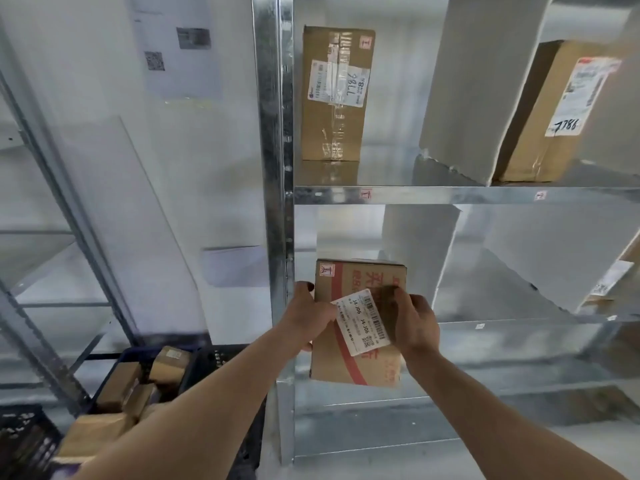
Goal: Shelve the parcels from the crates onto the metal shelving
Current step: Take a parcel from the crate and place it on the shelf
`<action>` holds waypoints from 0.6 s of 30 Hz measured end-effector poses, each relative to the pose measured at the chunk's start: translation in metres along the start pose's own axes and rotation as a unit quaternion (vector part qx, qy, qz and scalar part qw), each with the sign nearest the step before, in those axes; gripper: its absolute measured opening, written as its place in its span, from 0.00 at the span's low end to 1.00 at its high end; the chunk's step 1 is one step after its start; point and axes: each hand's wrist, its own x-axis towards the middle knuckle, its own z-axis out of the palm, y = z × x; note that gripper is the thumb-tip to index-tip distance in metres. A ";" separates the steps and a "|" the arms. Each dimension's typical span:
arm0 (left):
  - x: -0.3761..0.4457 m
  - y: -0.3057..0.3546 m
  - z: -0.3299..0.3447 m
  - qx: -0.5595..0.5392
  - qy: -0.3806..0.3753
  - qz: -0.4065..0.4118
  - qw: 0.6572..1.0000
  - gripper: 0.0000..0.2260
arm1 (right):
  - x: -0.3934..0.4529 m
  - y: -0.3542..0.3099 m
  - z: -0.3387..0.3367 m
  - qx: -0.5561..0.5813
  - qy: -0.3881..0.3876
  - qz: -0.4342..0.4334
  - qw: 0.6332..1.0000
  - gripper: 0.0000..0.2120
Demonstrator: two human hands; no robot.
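the left hand (306,315) and right hand (414,322) grip the sides of a cardboard parcel (360,323) with red print and a white label, held at the galvanised shelving (277,168). taped boxes (337,93) stand on the shelf above; the crate (145,379) of parcels sits lower left, partly hidden by the forearm.

The brown parcel (358,323) bears a red stripe and white barcoded label; the shelving (450,195) is shiny silver-grey; the crate (114,368) is dark blue.
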 end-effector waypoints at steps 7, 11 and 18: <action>0.043 0.008 0.026 0.000 0.034 0.013 0.999 0.20 | 0.033 -0.010 -0.004 0.010 -0.036 -0.008 0.999 0.10; 0.091 0.001 0.030 0.018 0.071 0.029 0.997 0.21 | 0.058 -0.014 0.012 -0.011 -0.075 -0.004 0.997 0.03; 0.191 -0.023 0.026 0.019 0.142 0.033 0.989 0.13 | 0.125 0.004 0.066 -0.070 -0.123 -0.005 0.990 0.25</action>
